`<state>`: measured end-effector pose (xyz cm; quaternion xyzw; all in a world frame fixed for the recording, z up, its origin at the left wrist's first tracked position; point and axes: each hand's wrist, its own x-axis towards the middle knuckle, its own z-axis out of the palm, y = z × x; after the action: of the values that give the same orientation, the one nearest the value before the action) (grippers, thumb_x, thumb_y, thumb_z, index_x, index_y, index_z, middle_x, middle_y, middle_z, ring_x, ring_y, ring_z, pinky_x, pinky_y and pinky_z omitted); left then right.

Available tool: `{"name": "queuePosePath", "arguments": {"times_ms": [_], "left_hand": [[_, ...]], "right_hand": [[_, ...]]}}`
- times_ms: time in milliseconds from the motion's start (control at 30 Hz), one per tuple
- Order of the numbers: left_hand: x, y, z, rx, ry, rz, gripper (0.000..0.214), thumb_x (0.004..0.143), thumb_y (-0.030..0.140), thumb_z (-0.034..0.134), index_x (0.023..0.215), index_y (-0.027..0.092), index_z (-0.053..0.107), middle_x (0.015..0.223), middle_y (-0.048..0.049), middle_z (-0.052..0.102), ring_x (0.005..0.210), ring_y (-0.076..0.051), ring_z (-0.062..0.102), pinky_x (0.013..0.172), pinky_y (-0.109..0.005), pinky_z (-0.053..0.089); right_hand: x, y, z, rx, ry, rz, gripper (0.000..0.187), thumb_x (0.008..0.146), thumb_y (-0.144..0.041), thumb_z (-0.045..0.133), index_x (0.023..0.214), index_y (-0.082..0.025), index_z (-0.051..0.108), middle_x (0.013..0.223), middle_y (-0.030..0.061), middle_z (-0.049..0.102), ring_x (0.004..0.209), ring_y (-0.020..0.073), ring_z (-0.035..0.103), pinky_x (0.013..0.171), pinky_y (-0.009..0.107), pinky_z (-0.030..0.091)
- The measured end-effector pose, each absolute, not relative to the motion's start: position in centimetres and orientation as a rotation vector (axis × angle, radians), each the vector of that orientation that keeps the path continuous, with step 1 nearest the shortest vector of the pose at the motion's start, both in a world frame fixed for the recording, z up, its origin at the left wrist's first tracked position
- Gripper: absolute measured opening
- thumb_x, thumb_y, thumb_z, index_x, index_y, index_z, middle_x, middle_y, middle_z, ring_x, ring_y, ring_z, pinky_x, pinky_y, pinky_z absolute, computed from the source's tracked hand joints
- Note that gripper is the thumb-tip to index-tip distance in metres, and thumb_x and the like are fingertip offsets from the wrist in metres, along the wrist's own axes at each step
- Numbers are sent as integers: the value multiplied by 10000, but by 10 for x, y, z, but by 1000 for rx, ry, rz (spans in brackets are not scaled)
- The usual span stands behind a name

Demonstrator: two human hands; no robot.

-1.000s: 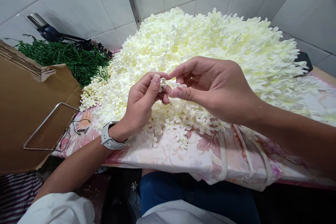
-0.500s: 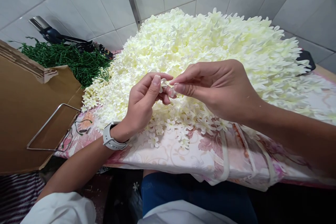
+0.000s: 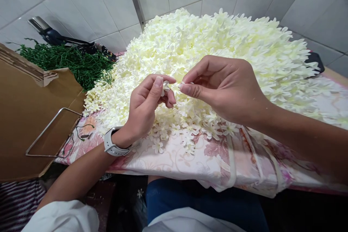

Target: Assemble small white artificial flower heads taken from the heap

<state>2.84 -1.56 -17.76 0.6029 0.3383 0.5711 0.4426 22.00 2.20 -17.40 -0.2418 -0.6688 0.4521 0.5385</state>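
A small white artificial flower (image 3: 165,87) is pinched between the thumb and fingers of my left hand (image 3: 145,101), which wears a watch (image 3: 115,142) at the wrist. My right hand (image 3: 231,90) is closed in a pinch on another small white flower (image 3: 182,85), mostly covered by the thumb and fingertip. A narrow gap parts the two hands. Both are held above the front of a large heap of white and pale yellow artificial flowers (image 3: 190,43), whose loose blossoms spread under the fingers.
Green plastic stems (image 3: 67,61) lie in a tangle at the back left, by a dark tool with a metal end (image 3: 40,24). A cardboard box (image 3: 32,116) with a wire handle (image 3: 40,155) stands left. The floral tablecloth (image 3: 168,161) covers the table; a dark object (image 3: 315,61) sits far right.
My right hand has drawn slightly away from the left, so the gap between their fingertips is wider. The left hand has shifted a little to the left, still with its flower.
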Motion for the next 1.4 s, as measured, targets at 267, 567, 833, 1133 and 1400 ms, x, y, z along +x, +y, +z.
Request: {"name": "queuePosePath", "arguments": {"times_ms": [267,567,833,1133,1400], "left_hand": [[32,-14,-177,1493,854,1406,238,1020,411,645,985,202,752,765,10,680,642,-64,650,621,-166,551],[31,-16,-178,1492,850,1416,228,1029,395,632,991,205,752,835,2,696,650,-57,651,621,-163,549],[30,-17,-178,1502,874,1328,233,1038,407,615,1027,207,735,750,14,674,678,-79,651,657,-183,541],[30,-18,-178,1506,854,1310,232,1053,396,591,1033,216,736,747,13,673,687,-75,646,664,-178,532],[31,-18,-178,1528,899,1300,251,1027,442,620,1020,218,733,810,-6,671,674,-92,636,648,-217,535]], "right_hand": [[219,23,-174,-534,-1565,1163,215,777,-244,916,812,-205,707,793,-25,733,765,133,724,736,287,634],[218,19,-169,-580,-1545,1126,240,681,-192,964,755,-202,737,730,-42,730,695,124,710,698,293,645],[219,21,-170,-586,-1626,1129,168,829,-322,874,879,-193,779,860,8,764,804,146,698,746,322,621],[221,23,-172,-524,-1633,1119,272,831,-432,874,815,-221,703,785,-22,645,722,113,571,687,273,520],[219,24,-171,-562,-1585,1155,320,771,-479,909,820,-245,696,755,-8,644,661,132,531,625,296,524]]}}
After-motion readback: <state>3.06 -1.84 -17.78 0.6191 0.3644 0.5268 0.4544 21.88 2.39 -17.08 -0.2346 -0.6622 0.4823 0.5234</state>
